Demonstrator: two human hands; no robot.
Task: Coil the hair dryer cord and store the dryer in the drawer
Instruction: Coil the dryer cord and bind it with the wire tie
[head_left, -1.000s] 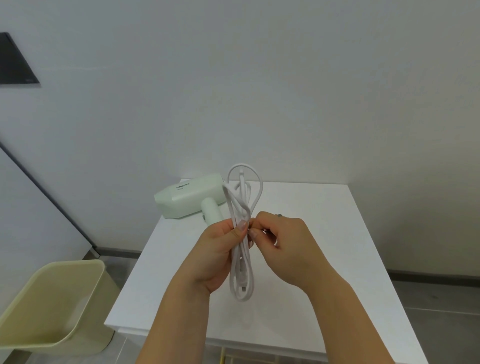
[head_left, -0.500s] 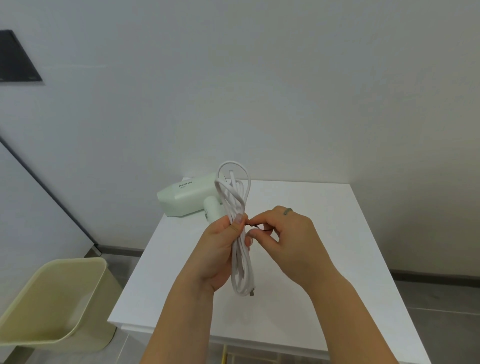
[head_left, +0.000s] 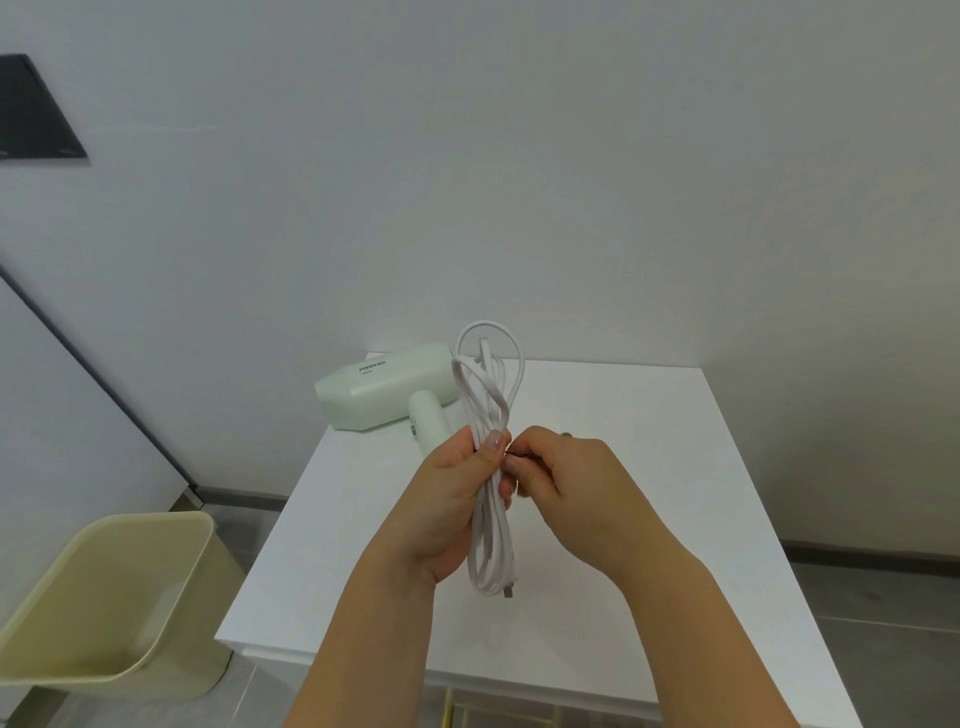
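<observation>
A pale green hair dryer (head_left: 382, 387) lies on its side at the back left of the white table (head_left: 649, 493), its handle pointing toward me. Its white cord (head_left: 491, 530) is gathered into a long bundle of loops held upright above the table. My left hand (head_left: 447, 506) grips the bundle at its middle, thumb across the strands. My right hand (head_left: 566, 488) is curled right beside it, fingertips pinching at the cord by my left thumb. The loops stick out above and below my hands, with a metal plug tip at the bottom. The drawer front is hidden under the table edge.
A pale yellow bin (head_left: 111, 603) stands on the grey floor left of the table. A white wall rises directly behind the table. A dark panel (head_left: 36, 111) hangs high on the left wall. A yellow edge (head_left: 448, 709) shows under the table's front.
The bundle has stayed in my left hand, with the loops shifting slightly. My right hand closed back in against my left thumb after opening a little.
</observation>
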